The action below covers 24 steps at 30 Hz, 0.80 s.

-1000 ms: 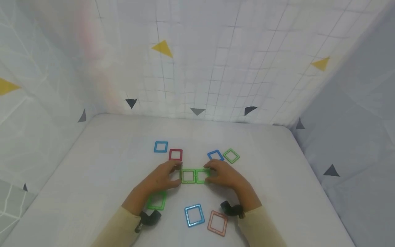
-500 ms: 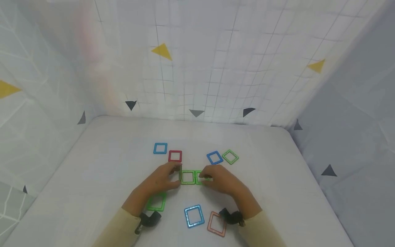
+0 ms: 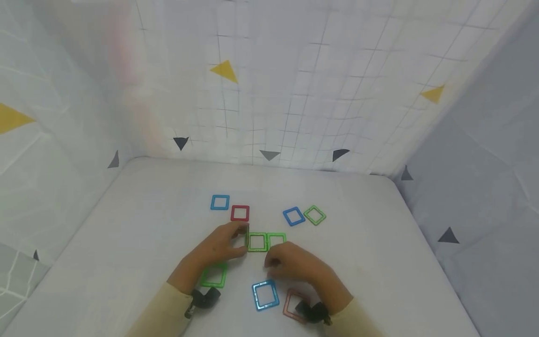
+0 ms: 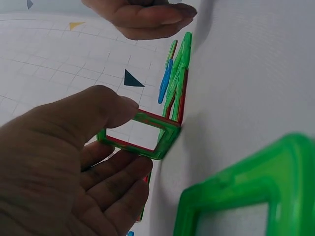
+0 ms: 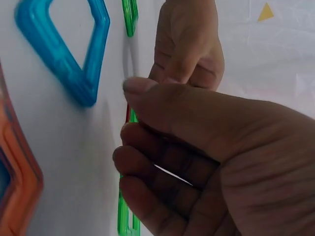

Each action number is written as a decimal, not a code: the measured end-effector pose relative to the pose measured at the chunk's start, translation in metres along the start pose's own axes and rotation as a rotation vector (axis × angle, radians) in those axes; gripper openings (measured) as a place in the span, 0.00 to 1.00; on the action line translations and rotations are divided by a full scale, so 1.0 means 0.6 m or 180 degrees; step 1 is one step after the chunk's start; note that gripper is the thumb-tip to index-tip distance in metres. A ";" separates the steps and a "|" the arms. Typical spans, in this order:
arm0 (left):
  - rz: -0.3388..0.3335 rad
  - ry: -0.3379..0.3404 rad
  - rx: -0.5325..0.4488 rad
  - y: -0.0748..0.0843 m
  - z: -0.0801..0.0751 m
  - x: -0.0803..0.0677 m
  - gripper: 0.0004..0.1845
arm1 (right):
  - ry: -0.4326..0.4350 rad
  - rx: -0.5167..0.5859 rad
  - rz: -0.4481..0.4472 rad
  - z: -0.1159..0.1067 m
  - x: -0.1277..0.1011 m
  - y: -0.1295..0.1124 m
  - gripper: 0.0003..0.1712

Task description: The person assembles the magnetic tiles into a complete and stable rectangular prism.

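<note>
My left hand (image 3: 216, 243) pinches a green square magnetic tile frame (image 4: 170, 135) standing on edge, thumb on one side and fingers on the opposite one; red shows along its edge. It stands at the left end of two flat green tiles joined side by side, the left one (image 3: 257, 250) and the right one (image 3: 276, 234). My right hand (image 3: 294, 263), fingers loosely curled with nothing between them, hovers just in front of the right flat tile. Nearest to it on the front side lies a blue tile (image 3: 267, 306); an orange tile (image 3: 287, 306) is partly hidden under the right wrist camera.
A loose green tile (image 3: 213, 285) lies under the left wrist. Farther back are a light blue tile (image 3: 220, 208) and a red tile (image 3: 240, 206) on the left, a dark blue tile (image 3: 287, 219) and a turned green tile (image 3: 310, 219) on the right.
My right hand has let go of the right flat green tile's edge and moved toward the front, close to the blue tile. My left hand keeps its hold on the upright tile.
</note>
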<state>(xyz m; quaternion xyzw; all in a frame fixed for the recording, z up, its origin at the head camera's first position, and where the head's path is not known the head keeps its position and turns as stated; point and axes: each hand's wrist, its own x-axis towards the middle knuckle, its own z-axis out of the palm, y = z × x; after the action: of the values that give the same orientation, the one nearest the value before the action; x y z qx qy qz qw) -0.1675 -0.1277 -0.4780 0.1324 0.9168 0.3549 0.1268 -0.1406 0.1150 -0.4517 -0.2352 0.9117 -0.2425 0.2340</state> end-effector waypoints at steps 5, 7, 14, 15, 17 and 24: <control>0.0036 -0.0022 -0.0021 -0.001 0.000 0.002 0.37 | -0.0166 -0.0079 -0.0001 0.009 -0.002 -0.004 0.11; 0.0056 -0.0016 -0.0020 0.000 -0.001 0.002 0.36 | -0.0200 -0.0142 -0.0027 0.012 0.000 -0.005 0.12; 0.0077 -0.0005 0.0013 0.004 -0.002 0.003 0.36 | -0.0153 -0.0326 -0.0137 0.017 0.002 -0.007 0.10; 0.0081 -0.0005 0.0018 0.004 -0.002 0.003 0.36 | -0.0138 -0.0356 -0.0150 0.018 0.002 -0.009 0.09; 0.0085 -0.0003 0.0029 0.003 -0.002 0.004 0.36 | -0.0100 -0.0423 -0.0193 0.017 0.000 -0.011 0.08; 0.0091 0.0007 0.0013 -0.001 0.000 0.003 0.35 | 0.0005 -0.0479 -0.0175 0.021 0.003 -0.008 0.07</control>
<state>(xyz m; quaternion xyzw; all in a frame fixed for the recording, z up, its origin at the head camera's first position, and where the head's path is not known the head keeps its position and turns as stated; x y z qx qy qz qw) -0.1695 -0.1274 -0.4785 0.1453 0.9157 0.3549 0.1204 -0.1337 0.1061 -0.4595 -0.2769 0.9207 -0.1798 0.2081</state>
